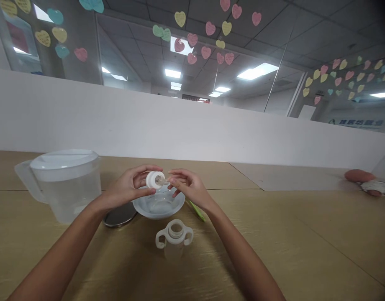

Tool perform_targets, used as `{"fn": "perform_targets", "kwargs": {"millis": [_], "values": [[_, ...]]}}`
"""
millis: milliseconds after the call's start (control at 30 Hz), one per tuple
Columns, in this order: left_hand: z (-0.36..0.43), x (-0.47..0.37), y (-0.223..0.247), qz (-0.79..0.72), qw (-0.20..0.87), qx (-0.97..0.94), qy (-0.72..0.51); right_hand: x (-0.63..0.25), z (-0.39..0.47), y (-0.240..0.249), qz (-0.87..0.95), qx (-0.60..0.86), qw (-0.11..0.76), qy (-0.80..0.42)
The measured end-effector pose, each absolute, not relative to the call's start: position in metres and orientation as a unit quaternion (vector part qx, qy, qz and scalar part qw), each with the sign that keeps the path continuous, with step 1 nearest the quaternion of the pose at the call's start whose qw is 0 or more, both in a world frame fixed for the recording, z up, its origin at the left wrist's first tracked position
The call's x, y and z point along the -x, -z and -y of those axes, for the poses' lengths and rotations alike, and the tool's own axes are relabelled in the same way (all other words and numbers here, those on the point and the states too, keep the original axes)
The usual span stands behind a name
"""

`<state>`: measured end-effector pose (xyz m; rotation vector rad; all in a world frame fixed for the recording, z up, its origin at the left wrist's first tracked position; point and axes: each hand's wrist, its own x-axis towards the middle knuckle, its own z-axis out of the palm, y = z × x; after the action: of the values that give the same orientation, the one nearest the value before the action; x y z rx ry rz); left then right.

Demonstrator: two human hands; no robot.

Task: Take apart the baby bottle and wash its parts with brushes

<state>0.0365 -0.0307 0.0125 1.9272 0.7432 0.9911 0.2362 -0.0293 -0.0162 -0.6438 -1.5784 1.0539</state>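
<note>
Between thumb and fingers, my left hand (134,182) grips the white screw collar (151,179) of a baby bottle, its opening turned to the right. A clear nipple (162,181) sticks out of the collar, and my right hand (186,184) pinches its tip between thumb and fingers. Both hands are above a pale bowl (142,209) that looks to have clear water in it. Closer to me, the baby bottle (174,242) stands upright on the table, uncovered, with a handle on either side.
At left stands a large lidded pitcher (73,188) of clear liquid. A dark round plate (120,215) lies partly behind my left forearm. A thin green item (197,210) lies right of the bowl on the wooden table (289,251). Reddish-brown objects (358,175) are far right, near the white wall (180,129).
</note>
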Motion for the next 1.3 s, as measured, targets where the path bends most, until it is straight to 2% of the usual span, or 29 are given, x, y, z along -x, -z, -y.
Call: {"fn": "perform_targets", "kwargs": {"millis": [100, 300, 533, 800, 1300], "values": [[0.032, -0.041, -0.010, -0.290, 0.383, -0.775, -0.411, -0.235, 0.030, 0.016, 0.663, 0.280, 0.532, -0.446], [0.036, -0.047, -0.009, -0.281, 0.229, -0.825, -0.435, -0.233, 0.034, 0.014, 0.623, 0.215, 0.484, -0.576], [0.042, -0.055, -0.006, -0.298, 0.065, -0.844, -0.441, -0.229, 0.037, 0.014, 0.594, 0.239, 0.532, -0.555], [0.049, -0.059, -0.005, -0.310, 0.037, -0.827, -0.467, -0.220, 0.045, 0.012, 0.605, 0.262, 0.563, -0.498], [0.054, -0.073, 0.001, -0.316, -0.041, -0.834, -0.451, -0.210, 0.034, 0.024, 0.559, 0.291, 0.614, -0.475]]}}
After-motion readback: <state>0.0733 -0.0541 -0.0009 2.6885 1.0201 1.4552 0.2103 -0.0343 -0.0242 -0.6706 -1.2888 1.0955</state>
